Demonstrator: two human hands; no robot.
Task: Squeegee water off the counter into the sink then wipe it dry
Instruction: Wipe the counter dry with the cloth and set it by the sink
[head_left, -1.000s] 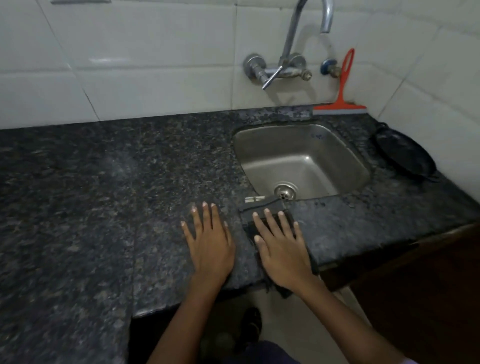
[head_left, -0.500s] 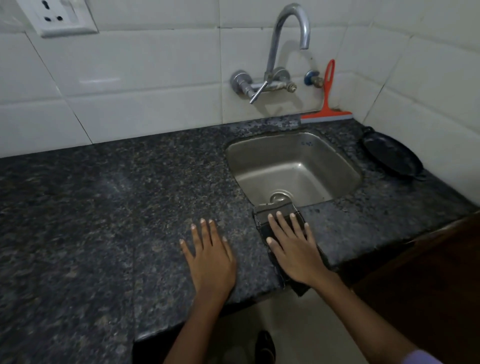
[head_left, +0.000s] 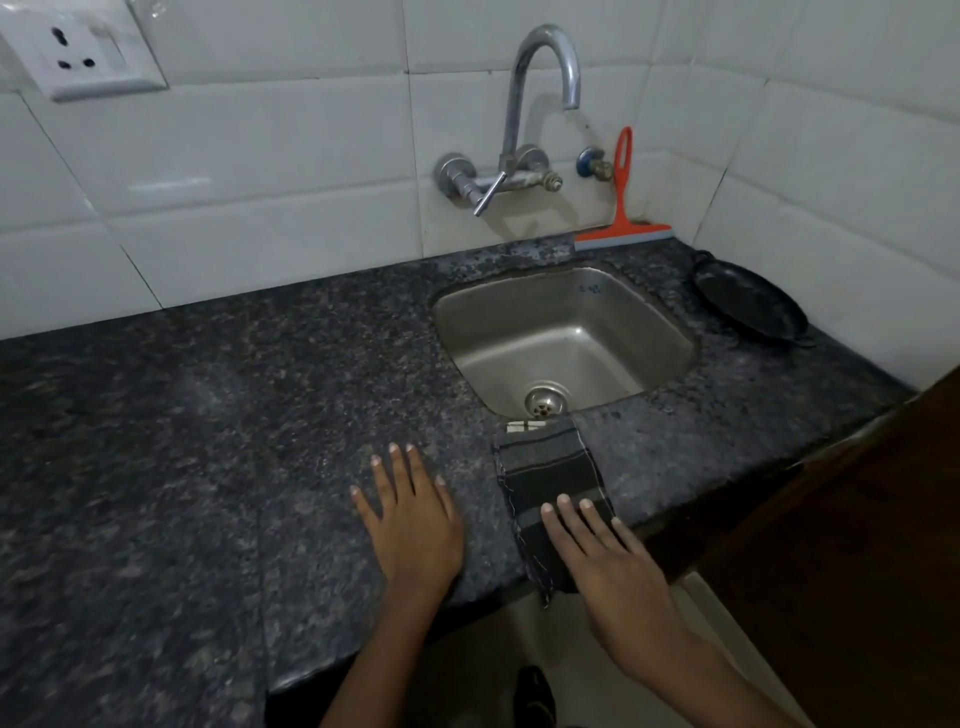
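Left hand (head_left: 415, 525): mine, open, flat on bench (head_left: 208, 441).
Right hand (head_left: 610, 566): open, fingers pressing cloth's near end.
Cloth (head_left: 545, 467): dark, beyond my right fingertips, reaching sink (head_left: 566, 332) rim.
Squeegee (head_left: 623, 208): orange, far beyond my hands, leaning on wall.

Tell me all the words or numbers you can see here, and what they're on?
None can be read.
Cloth: a small white tag at its far edge, too small to read.
Sink: a blue mark on the back wall, too blurred to read.
Wall socket: no writing visible.
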